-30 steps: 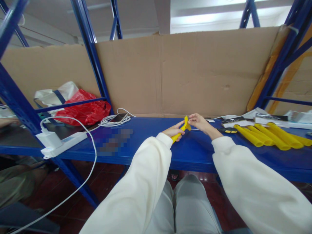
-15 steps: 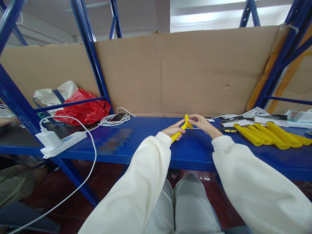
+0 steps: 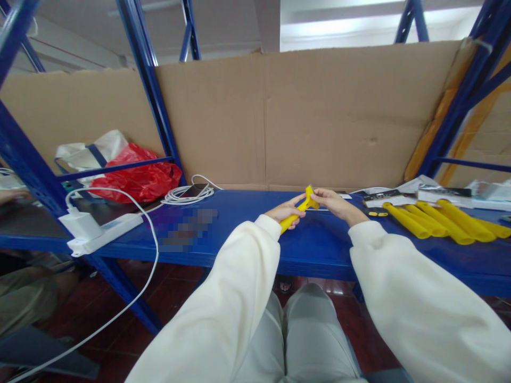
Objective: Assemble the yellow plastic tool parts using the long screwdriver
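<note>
Both of my hands meet over the middle of the blue shelf (image 3: 319, 244). My left hand (image 3: 284, 213) is wrapped around the handle of a yellow plastic scraper (image 3: 303, 206), which slants up to the right. My right hand (image 3: 333, 203) pinches the wide head end of that same scraper between thumb and fingers. White sleeves cover both arms. To the right of my hands lies a row of several more yellow handles (image 3: 443, 222).
A cardboard sheet (image 3: 311, 117) backs the shelf. Left of my hands are a phone with a coiled white cable (image 3: 187, 194), a white power strip (image 3: 101, 234), and a red plastic bag (image 3: 136, 178). Black packets and papers (image 3: 403, 194) lie at the right. Blue rack posts (image 3: 154, 90) stand around.
The scraper's head has tipped slightly to the right and my right hand has shifted its pinch on it. The left hand keeps its hold on the handle.
</note>
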A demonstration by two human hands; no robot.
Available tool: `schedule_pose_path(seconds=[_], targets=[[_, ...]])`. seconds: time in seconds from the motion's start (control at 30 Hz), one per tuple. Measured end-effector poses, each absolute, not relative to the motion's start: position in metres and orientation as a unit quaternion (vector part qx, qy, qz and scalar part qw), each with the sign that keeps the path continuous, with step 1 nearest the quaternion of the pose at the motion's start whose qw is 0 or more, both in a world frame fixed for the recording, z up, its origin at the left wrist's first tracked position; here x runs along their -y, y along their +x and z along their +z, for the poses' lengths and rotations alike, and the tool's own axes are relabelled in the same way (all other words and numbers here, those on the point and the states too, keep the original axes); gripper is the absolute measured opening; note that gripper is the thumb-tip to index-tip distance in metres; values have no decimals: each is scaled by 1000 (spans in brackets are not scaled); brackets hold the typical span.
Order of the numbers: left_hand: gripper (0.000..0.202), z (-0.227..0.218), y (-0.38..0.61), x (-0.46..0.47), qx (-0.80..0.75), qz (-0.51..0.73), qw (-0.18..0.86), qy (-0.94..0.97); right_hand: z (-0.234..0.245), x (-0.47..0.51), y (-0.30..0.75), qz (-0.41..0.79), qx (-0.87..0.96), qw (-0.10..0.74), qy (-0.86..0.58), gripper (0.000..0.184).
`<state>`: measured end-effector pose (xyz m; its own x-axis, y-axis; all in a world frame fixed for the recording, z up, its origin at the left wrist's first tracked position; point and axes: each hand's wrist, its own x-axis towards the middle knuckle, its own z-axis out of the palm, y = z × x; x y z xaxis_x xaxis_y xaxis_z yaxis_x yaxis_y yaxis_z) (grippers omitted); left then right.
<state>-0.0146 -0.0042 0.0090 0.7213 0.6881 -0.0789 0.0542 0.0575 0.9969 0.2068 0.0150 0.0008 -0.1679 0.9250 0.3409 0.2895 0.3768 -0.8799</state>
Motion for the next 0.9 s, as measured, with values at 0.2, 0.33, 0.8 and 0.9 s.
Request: schedule_pose_path(seconds=[0.2,0.33,0.8,0.9], targets=[[105,9,-15,4,-280,245,674,639,-2,-17,208,307,694,462,-458,65],[104,7,-16,1,-267,256,683,630,-4,-18,209,261,705,439,-492,67],[108,2,-14,-4,-245,276,695,617,-5,-26,206,165,726,366,-559,52],[106,4,-13,-2,-261,292,693,605,-6,-26,206,146,735,344,-566,47]])
